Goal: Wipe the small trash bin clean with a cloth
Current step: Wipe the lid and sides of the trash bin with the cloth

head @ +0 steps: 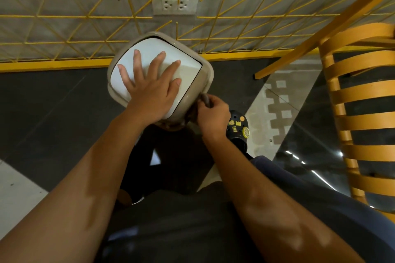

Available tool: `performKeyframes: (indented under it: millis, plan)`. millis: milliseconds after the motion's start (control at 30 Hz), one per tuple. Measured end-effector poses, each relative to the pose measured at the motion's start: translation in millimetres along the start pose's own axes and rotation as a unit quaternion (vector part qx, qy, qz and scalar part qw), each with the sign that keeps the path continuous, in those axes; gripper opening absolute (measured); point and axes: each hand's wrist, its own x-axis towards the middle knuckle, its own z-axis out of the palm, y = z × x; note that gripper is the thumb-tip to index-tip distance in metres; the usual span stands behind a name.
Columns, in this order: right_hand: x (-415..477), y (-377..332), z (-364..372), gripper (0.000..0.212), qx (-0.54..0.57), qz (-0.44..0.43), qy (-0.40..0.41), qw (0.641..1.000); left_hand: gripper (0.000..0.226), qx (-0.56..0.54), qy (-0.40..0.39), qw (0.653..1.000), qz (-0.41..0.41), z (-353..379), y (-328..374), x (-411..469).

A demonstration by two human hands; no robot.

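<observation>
Small trash bin, head view: it stands on the dark floor near a wall of yellow wire mesh, long axis roughly upright, white lid facing up at the camera. The left hand presses flat on the lid, fingers spread. The right hand pinches what looks like a grey cloth at the bin's near-right rim. The bin looks like light, stiff, smooth plastic, probably slippery. It is best steadied by the rim, as the lid may swing.
</observation>
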Motion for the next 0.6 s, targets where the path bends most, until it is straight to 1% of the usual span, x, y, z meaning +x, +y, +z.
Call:
performKeyframes:
  millis: [167,267,367,467,600]
  plan:
    - [41,-19,-10,0.018,-0.095,-0.054,0.006,0.994,0.045,0.005,-0.016,1.0,0.003,-3,0,0]
    - [65,-37,-16,0.017,-0.145,-0.086,-0.029,0.985,0.044,0.001,-0.027,1.0,0.002,-4,1,0]
    - [81,-49,-19,0.02,-0.206,-0.135,-0.065,0.967,0.044,-0.001,-0.024,1.0,0.0,-4,1,0]
    - [83,-44,-20,0.022,-0.234,-0.167,-0.082,0.954,0.044,0.0,-0.025,1.0,-0.005,-4,1,1]
    - [67,-19,-22,0.022,-0.256,-0.206,-0.072,0.942,0.044,0.004,-0.023,1.0,-0.005,-3,1,1]
